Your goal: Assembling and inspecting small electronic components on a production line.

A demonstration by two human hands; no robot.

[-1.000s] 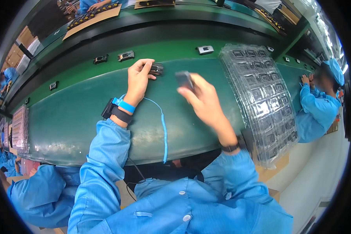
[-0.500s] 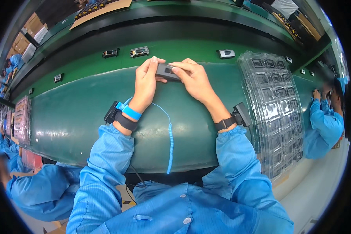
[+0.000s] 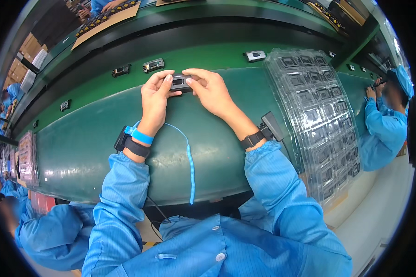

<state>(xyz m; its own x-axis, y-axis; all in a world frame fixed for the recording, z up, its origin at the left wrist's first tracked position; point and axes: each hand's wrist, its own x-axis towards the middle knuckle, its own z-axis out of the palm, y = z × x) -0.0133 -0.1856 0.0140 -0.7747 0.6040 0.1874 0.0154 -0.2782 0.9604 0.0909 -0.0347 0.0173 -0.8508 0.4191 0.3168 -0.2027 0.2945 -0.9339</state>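
Observation:
Both of my hands hold one small dark rectangular part (image 3: 180, 83) over the far side of the green work table (image 3: 83, 147). My left hand (image 3: 155, 98) grips its left end between thumb and fingers. My right hand (image 3: 211, 89) pinches its right end. A blue coiled cord (image 3: 191, 161) runs from the blue strap on my left wrist down over the table's near edge. Each wrist carries a dark band with a small device.
A clear plastic tray (image 3: 319, 115) with several dark parts in pockets lies to my right. On the green conveyor strip (image 3: 208, 55) behind sit small parts (image 3: 153, 65), (image 3: 255, 56). A person in blue (image 3: 383, 120) works at the right, another (image 3: 51, 231) at the lower left.
A second ago my hands were apart, the right one holding the part in the air. They have come together on the part and now hold it nearer the table.

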